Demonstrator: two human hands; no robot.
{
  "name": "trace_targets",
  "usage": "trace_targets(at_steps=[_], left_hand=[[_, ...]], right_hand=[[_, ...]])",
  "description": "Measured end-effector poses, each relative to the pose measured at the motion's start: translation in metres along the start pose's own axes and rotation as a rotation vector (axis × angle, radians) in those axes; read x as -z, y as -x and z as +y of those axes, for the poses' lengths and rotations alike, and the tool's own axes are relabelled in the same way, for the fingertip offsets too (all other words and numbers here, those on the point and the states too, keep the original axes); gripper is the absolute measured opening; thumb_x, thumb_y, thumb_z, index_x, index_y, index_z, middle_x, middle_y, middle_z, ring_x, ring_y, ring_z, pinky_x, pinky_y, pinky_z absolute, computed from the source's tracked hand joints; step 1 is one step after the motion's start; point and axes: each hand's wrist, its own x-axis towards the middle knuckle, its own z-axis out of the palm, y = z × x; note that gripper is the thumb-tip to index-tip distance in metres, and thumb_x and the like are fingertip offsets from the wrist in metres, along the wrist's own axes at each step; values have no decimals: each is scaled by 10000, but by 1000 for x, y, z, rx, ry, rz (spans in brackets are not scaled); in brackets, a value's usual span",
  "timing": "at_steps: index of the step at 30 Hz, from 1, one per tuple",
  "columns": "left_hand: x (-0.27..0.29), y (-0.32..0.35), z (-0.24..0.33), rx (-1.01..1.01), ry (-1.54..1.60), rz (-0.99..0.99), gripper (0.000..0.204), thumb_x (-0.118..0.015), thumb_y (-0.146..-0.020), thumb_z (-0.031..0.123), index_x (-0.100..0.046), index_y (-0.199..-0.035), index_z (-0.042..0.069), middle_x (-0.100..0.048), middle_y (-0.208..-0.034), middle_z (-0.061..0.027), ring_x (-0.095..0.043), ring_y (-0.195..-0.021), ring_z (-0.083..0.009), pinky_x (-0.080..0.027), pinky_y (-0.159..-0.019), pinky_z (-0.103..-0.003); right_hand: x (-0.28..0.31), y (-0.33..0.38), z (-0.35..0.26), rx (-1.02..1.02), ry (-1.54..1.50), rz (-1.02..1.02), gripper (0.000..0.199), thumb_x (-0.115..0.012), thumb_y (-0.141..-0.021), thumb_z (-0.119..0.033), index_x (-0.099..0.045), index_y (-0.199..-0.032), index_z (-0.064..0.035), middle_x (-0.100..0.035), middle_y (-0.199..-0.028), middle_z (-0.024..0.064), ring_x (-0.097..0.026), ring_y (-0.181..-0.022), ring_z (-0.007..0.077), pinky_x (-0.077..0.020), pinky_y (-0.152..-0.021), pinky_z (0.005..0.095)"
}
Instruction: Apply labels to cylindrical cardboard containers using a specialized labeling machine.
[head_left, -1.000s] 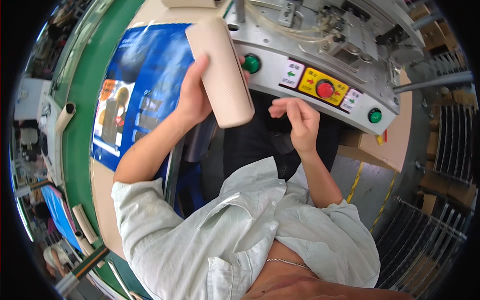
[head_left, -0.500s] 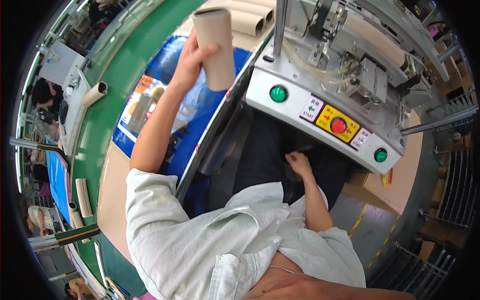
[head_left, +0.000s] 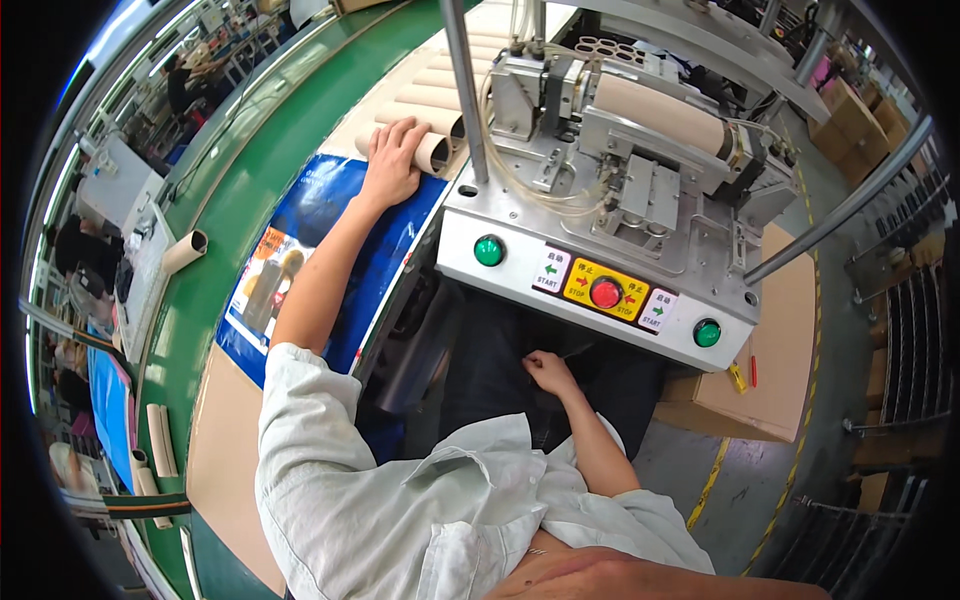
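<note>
Far left: loose beige tube (head_left: 185, 252) on the green desk (head_left: 222, 218). Next, blue printed sheet (head_left: 405, 212) with an orange-and-white picture panel; its lettering is too small to read reliably.

Left hand (head_left: 393, 160) sits above the sheet's far edge, on the near tube (head_left: 423, 152). Grip: closed over it, fingers bent across its top. Change: half a second ago this hand held a tube aloft, stood on end; a tube, taken to be the same one, now lies on its side at the near end of the tube row (head_left: 420, 112). Meaning, as judged: the carry is over, but release is not yet made.

Right hand (head_left: 550, 371) is low at the lap, before the machine (head_left: 465, 232), touching no control, much as half a second ago. Grip: fingers curled; cannot tell whether they pinch anything.

Machine, left to right: green button (head_left: 489, 250), white label with green arrow, yellow label with red arrows around a red button (head_left: 606, 293), second white label, second green button. Writing is bilingual. Above, another tube (head_left: 660, 110) lies in the fixture. No brand noted.
</note>
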Motion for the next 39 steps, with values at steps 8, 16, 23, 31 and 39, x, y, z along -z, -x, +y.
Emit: trace_targets(at_steps=[8, 16, 23, 31, 39], left_hand=[[-36, -35, 1, 30, 18, -6, 718, -643, -786, 54, -559, -1496, 120, -493, -1582, -163, -427, -1456, -408, -260, -1262, -601], [-77, -73, -10, 88, -15, -43, 740, -627, -802, 52, -511, -1529, 121, -467, -1602, -174, -403, -1480, -426, -243, -1268, -629], [-63, -66, -30, 142, -169, -83, 751, -680, -814, 186, -505, -1544, 154, -436, -1638, -184, -416, -1481, -453, -252, -1261, -654], [85, 120, -214, 1050, -552, -67, 692, -658, -891, 468, -579, -1514, 177, -325, -1690, -262, -453, -1405, -532, -325, -1187, -606], [169, 286, -306, 1569, -500, -99, 838, -617, -904, 707, -483, -1635, 319, -128, -1756, -293, -397, -1447, -558, -242, -1219, -627]], right_hand=[[1, -11, 4, 12, -12, -17, 304, -680, -1009, -286, -788, -1139, -32, -790, -942, 109, -700, -793, 251, -545, -744, 356], [-9, -26, 21, -27, -130, 5, 311, -677, -1023, -283, -783, -1141, -15, -776, -926, 90, -676, -775, 221, -532, -724, 340], [-14, -29, 34, -43, -168, -23, 321, -668, -1037, -284, -768, -1173, -10, -727, -860, 87, -628, -686, 186, -499, -653, 324], [-5, -22, 25, -3, -63, -44, 314, -612, -1033, -241, -761, -1192, -14, -749, -907, 103, -655, -717, 203, -518, -680, 331], [-11, -25, 61, 22, 116, -73, 347, -608, -1000, -180, -738, -1231, 44, -799, -1118, 172, -740, -958, 280, -563, -867, 355]])
